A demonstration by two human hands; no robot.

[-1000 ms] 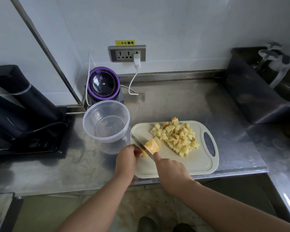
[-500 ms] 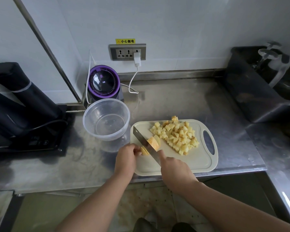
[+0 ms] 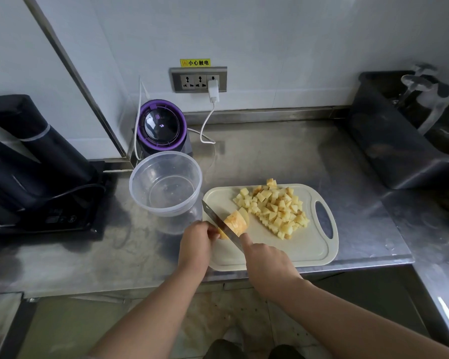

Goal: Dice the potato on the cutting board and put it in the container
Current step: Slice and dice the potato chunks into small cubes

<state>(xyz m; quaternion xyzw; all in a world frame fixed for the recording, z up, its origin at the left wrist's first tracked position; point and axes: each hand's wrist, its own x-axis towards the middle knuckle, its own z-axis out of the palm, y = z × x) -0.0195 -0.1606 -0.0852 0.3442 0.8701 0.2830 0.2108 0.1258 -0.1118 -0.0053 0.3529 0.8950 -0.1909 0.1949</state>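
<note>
I observed the left hand (image 3: 195, 244) with its fingers curled onto the near end of the uncut potato piece (image 3: 236, 222), pinning it to the cutting board (image 3: 296, 251). The right hand (image 3: 267, 263) was closed round the knife (image 3: 217, 221); its forefinger lay out along the back of the blade, and the handle was hidden under the hand. The blade ran diagonally toward the board's far left corner and stood in the potato piece, with a sliver showing on the left-hand side of it. A heap of potato dice (image 3: 275, 208) lay on the far right half of the board, just beside the piece. The clear round container (image 3: 166, 213) stood on the steel counter (image 3: 283, 156), just left of the board. Behind it stood a purple-lidded appliance (image 3: 161, 125) below a wall socket (image 3: 198, 79).
</note>
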